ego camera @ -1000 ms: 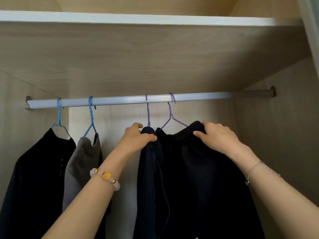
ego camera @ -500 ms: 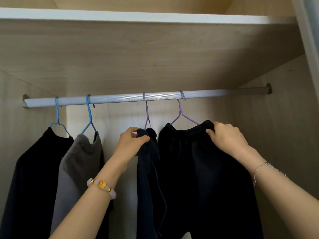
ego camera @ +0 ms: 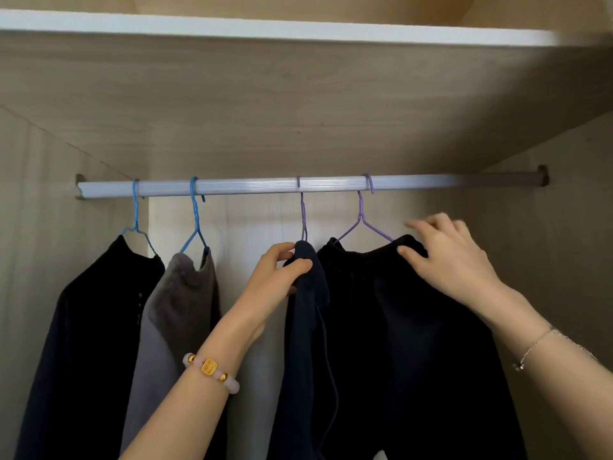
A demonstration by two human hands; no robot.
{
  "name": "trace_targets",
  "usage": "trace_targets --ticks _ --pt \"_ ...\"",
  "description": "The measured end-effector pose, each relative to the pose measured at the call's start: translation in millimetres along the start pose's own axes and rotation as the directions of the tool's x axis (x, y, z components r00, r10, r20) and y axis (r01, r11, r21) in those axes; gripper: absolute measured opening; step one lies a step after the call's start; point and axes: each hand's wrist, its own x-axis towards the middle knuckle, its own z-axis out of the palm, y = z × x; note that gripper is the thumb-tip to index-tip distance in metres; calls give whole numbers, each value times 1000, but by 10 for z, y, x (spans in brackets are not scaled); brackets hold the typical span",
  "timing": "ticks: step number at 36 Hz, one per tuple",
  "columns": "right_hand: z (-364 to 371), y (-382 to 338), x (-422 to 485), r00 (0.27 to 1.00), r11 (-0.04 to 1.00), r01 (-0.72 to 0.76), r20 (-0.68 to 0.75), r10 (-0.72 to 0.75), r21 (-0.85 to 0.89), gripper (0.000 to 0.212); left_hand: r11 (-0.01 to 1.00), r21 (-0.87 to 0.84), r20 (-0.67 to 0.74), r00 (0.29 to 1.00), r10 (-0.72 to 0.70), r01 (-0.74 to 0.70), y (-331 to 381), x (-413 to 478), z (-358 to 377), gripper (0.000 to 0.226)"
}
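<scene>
Navy garment (ego camera: pixel 303 343), likely soft and light, hangs mid-frame, left hand (ego camera: pixel 275 277) pinching its top by the hanger (ego camera: pixel 303 217), the surest hold, right hand (ego camera: pixel 444 260) splayed on black garment (ego camera: pixel 414 327).

Rail (ego camera: pixel 248 186) bears blue hangers (ego camera: pixel 195 217) and purple hangers (ego camera: pixel 360 210), seemingly wire.

garments (ego camera: pixel 414 327) cut off below, right fingers (ego camera: pixel 431 223) blurred

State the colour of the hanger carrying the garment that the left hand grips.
Purple: the hanger, head view, above the left hand gripping the navy garment.
</scene>
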Motion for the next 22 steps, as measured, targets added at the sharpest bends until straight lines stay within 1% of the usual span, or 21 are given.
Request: trace_targets --ticks 2,3,4,5,7,9,10,11,13,14,16,17,19,20,22 --pt "-80 -278 -32 979 991 88 -195 -66 102 42 1000 -2 7 1000 11 -11 -6 -4 -15 43" --pt "-101 -425 -15 966 975 130 -243 -84 178 40 1000 -11 16 1000 11 -11 -2 -4 -24 40" --pt "-105 -570 20 967 954 151 -237 -89 258 38 1000 -24 26 1000 7 -7 6 -2 -36 36" --pt "-95 -714 57 981 932 137 -174 -81 337 38 999 -39 32 999 2 -1 19 3 -50 31" --pt "-65 -993 105 997 883 37 47 -66 469 48 998 -60 23 1000 -8 10 60 23 -92 25" --pt "1 -1202 124 967 845 -67 242 -76 531 64 998 -63 -11 1000 -9 8 107 59 -146 24" --pt "43 -1278 127 949 838 -104 306 -79 536 68 998 -59 -33 999 1 -3 128 82 -174 24" --pt "90 -1327 133 933 837 -131 353 -77 531 68 998 -52 -53 998 15 -17 147 98 -202 24" --pt "187 -1340 166 905 828 -193 421 -57 527 52 999 -20 -87 995 41 -43 161 128 -257 23" --pt "219 -1320 177 886 805 -243 462 -43 541 44 999 0 -98 994 51 -52 156 136 -283 22" --pt "271 -1244 202 837 742 -351 547 -26 571 36 997 39 -114 991 68 -63 112 143 -337 19" --pt "280 -1203 198 823 722 -383 568 -17 576 33 996 54 -121 990 75 -68 81 143 -365 18" --pt "303 -1109 195 816 711 -410 579 5 571 39 994 79 -129 988 82 -73 18 127 -412 18" --pt "319 -1063 200 822 725 -406 569 24 556 44 993 92 -129 988 83 -71 -10 117 -432 19" --pt "325 -999 189 847 787 -373 526 73 491 57 992 109 -124 989 78 -65 -56 99 -461 19"
